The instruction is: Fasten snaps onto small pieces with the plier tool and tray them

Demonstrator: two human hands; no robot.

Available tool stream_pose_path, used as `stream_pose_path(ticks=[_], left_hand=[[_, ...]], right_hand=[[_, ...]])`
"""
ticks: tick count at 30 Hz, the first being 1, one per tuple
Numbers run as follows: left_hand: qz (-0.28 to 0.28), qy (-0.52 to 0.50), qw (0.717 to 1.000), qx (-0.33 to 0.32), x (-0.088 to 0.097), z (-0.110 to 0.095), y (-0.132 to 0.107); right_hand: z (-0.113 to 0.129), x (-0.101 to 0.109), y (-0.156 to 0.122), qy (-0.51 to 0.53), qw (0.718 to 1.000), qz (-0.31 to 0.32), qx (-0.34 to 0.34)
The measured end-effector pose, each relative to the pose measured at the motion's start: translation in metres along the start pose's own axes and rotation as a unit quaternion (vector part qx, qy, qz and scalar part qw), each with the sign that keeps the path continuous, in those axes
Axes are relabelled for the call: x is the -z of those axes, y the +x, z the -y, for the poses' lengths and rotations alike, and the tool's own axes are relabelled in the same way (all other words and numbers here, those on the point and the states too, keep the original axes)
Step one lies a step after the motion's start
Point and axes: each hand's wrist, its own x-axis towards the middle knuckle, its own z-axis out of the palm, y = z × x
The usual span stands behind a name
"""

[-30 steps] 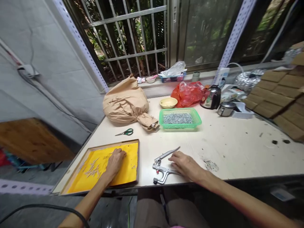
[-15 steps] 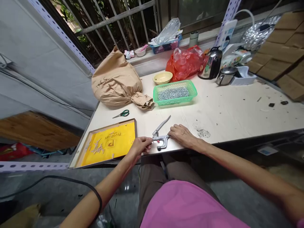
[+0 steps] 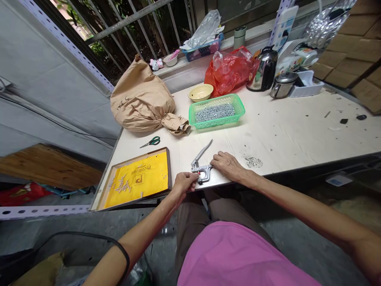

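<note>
Metal snap pliers (image 3: 201,167) lie at the near edge of the pale table (image 3: 285,131), long handle pointing away. My left hand (image 3: 184,182) is pinched at the jaw end of the pliers, holding something too small to name. My right hand (image 3: 226,165) rests on the pliers' lower handle, fingers curled over it. A shallow wooden tray with a yellow sheet (image 3: 138,179) and several small metal pieces sits left of my hands. Behind the pliers stands a green basket (image 3: 216,111) full of small metal parts.
Green-handled scissors (image 3: 151,142), a tied brown paper sack (image 3: 143,101), a yellow bowl (image 3: 200,92), a red plastic bag (image 3: 230,71), a kettle (image 3: 263,73) and a steel pot (image 3: 281,84) stand toward the back. Cardboard sheets (image 3: 348,63) are stacked at far right. Barred window behind.
My left hand left the yellow tray and came to the pliers' jaws, now pinched there. My right hand stayed on the pliers. The view has tilted down and back.
</note>
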Motion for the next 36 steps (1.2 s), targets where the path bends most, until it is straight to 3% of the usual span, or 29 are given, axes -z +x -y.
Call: stream_pose_path(ticks=[4, 13, 17, 25, 36], left_hand=[[-0.004, 0.040, 0.999, 0.001, -0.001, -0.002, 0.001], [0.044, 0.083, 0.994, 0.052, 0.000, -0.011, 0.006], [0.036, 0.080, 0.995, 0.051, -0.001, -0.006, 0.004], [0.018, 0.076, 0.996, 0.053, -0.005, 0.001, -0.003], [0.013, 0.034, 0.998, 0.048, -0.004, 0.002, -0.006]], right_hand=[[0.000, 0.000, 0.000, 0.003, 1.000, 0.002, -0.006], [0.002, 0.008, -0.001, 0.032, 0.999, 0.026, -0.025], [-0.011, 0.017, 0.007, 0.065, 0.997, 0.036, 0.011], [-0.032, 0.024, 0.053, 0.028, 0.983, 0.165, 0.071], [-0.022, 0.029, 0.040, -0.005, 0.991, 0.128, 0.045]])
